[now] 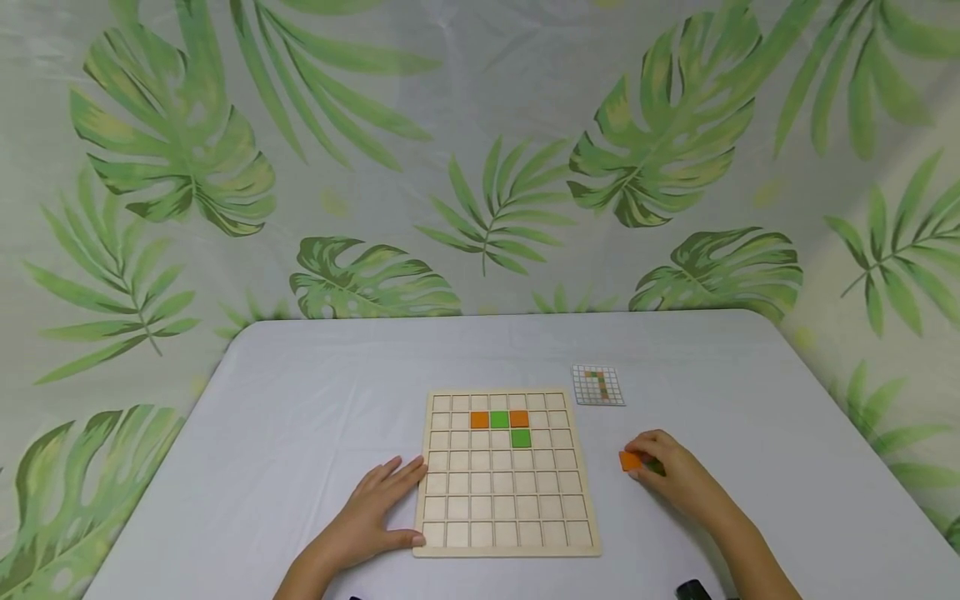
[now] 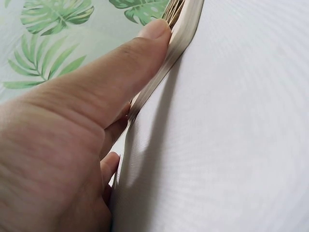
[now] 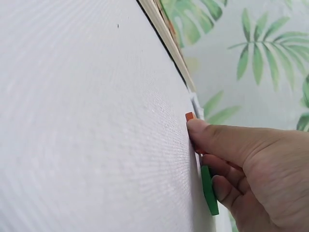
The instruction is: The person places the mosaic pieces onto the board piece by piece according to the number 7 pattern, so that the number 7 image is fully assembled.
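A square wooden board (image 1: 482, 483) with a grid of cells lies on the table. In its upper part, two orange tiles (image 1: 479, 420) flank a green tile (image 1: 499, 420), and another green tile (image 1: 521, 438) sits just under the right orange one. My left hand (image 1: 367, 518) rests at the board's left edge, fingers spread, thumb (image 2: 140, 50) against the rim. To the right of the board, my right hand (image 1: 678, 477) pinches an orange tile (image 1: 629, 462) between thumb and fingers. A loose green tile (image 3: 208, 191) shows beneath its curled fingers, partly hidden in the head view.
A small card (image 1: 597, 386) printed with a grid and a coloured pattern lies beyond the board's upper right corner. A black object (image 1: 693, 590) shows at the bottom edge near the right forearm. A leaf-patterned cloth (image 1: 495, 208) hangs behind the white table (image 1: 322, 392).
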A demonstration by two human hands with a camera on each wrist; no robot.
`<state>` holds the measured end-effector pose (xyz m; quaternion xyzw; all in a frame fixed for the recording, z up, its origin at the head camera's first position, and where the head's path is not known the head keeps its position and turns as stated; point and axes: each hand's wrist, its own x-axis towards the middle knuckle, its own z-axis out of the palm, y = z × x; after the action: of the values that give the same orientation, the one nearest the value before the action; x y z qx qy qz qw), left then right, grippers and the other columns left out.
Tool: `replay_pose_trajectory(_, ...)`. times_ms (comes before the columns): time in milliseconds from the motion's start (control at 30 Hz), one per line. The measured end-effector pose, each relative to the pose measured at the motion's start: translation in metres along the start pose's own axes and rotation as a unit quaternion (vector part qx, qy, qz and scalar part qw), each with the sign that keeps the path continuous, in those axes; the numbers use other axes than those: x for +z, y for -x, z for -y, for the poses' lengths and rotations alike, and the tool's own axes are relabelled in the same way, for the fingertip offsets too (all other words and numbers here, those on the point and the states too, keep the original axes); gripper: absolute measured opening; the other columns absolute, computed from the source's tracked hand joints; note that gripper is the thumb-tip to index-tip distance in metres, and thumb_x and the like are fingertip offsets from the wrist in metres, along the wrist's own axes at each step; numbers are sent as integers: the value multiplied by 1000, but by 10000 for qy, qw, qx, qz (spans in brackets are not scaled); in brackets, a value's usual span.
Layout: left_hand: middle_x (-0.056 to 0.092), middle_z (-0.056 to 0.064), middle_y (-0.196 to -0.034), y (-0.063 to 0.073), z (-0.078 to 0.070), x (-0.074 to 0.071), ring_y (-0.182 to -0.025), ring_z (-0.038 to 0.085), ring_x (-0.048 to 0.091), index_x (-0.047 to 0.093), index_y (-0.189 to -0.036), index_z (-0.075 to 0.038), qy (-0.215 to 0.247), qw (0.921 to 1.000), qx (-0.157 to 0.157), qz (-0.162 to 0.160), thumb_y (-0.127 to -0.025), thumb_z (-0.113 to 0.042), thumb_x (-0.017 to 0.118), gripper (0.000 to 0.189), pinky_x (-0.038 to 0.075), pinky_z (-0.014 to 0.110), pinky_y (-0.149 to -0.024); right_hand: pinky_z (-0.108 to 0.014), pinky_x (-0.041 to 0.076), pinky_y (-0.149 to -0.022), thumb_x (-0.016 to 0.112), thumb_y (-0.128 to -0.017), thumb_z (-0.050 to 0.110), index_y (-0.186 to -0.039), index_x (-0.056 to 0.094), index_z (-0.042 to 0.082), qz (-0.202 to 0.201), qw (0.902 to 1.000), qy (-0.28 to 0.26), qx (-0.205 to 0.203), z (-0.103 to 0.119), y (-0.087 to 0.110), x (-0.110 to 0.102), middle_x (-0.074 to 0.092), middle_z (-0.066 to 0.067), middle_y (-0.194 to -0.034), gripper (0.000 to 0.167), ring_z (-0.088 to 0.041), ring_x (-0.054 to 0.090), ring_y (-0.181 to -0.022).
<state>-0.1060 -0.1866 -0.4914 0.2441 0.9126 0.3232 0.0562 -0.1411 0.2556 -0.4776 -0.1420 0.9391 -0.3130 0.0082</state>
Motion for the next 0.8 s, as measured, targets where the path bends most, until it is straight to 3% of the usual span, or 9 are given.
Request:
replay_pose_trajectory(133,27,-3,-145,0,-1,0,-133,29,14,37,-138,-14,44,10000,-21,24,-66,-57,65,89,7,49,-105,-33,49,-76,69,-79,17,-100,63,8,-97,9999,77,-62,2,-1,0,53,-3,-104,24,-15,52,-88)
replay_pose_trajectory(400,27,-4,-145,0,-1,0,-133,29,14,37,-138,-14,31,10000,22,-3,-66,-57,65,89,6,48,-105,-28,49,-68,71,-75,8,-101,62,10,-333,9962,24,-799,25,-11,-6,58,6,-97,28,-10,53,-80)
replay_pose_trajectory(600,28,-3,-145,1,-1,-1,-133,30,14,37,-138,-14,72,10000,34,-24,-66,-56,66,89,6,48,-105,-28,48,-66,69,-79,14,-103,62,9,-156,9928,-249,-1164,54,-27,-2,58,5,-98,26,-14,53,-82)
replay_pose_trajectory(800,27,-5,-145,1,0,0,-133,28,13,36,-139,-16,68,10000,-18,-11,-66,-57,65,89,7,50,-105,-29,49,-68,67,-80,13,-106,61,8,119,9891,-347,-1423,77,-40,18,57,3,-100,27,-16,53,-84)
